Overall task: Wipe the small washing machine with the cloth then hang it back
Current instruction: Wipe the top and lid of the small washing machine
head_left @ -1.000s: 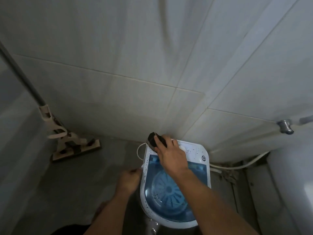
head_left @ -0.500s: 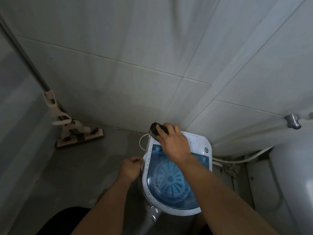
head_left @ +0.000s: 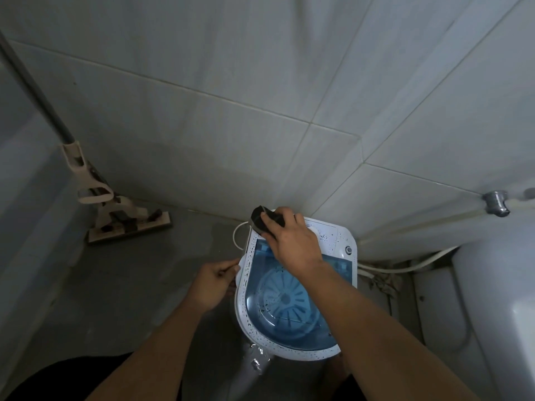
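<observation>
right grip (head_left: pixel 292 241) presses one cloth (head_left: pixel 265 219) on one washing machine (head_left: pixel 344 235)

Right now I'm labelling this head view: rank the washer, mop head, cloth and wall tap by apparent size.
1. Washer
2. Mop head, farther off, so it may be shrunk
3. Cloth, partly hidden by the right hand
4. Tap

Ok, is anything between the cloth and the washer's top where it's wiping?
Nothing visible. The right hand presses the dark cloth straight onto the far left corner of the washing machine top. The left hand holds the machine's left edge, off the wiping path.
</observation>
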Action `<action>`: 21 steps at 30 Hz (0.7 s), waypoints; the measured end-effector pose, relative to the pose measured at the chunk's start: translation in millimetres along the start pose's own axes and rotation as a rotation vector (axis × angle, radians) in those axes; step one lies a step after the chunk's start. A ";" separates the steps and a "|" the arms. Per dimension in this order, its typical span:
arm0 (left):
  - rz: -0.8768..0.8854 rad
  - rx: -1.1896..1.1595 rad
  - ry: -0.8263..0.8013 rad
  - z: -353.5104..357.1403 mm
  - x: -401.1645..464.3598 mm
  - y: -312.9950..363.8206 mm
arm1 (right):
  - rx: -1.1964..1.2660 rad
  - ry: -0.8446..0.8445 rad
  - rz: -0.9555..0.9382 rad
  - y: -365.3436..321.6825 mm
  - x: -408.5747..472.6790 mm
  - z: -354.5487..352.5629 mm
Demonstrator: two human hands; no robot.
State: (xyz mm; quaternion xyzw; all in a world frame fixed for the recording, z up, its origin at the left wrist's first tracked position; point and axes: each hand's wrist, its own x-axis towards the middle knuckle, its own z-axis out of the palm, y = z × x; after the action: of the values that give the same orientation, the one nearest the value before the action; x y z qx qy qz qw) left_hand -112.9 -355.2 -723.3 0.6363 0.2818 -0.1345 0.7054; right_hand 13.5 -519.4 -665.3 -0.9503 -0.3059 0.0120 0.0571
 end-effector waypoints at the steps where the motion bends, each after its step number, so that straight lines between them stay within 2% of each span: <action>1: 0.016 0.012 -0.003 0.1 -0.7 -0.5 | 0.017 -0.004 0.009 0.0 1.5 0.0; 4: 0.067 0.107 -0.011 -1.5 -1.7 -6.5 | 0.074 0.000 0.060 -1.8 3.6 0.6; 8: 0.193 0.416 -0.008 -8.1 -0.2 -21.5 | 0.103 0.016 0.099 -4.7 3.0 2.1; 12: 0.212 0.568 -0.051 -9.0 -3.2 -25.0 | 0.110 0.021 0.085 -5.9 -7.4 4.2; 18: 0.202 0.608 -0.150 -10.1 -13.7 -21.5 | 0.097 -0.021 0.012 6.1 -1.9 -3.4; 21: 0.202 0.604 -0.161 -9.7 -14.8 -19.6 | 0.119 -0.044 0.115 11.4 20.3 -8.7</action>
State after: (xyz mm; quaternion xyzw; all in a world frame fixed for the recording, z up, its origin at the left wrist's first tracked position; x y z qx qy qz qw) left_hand -137.8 -351.3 -731.3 0.8289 0.1081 -0.1911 0.5146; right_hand 37.2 -517.6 -657.7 -0.9607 -0.2507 0.0543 0.1061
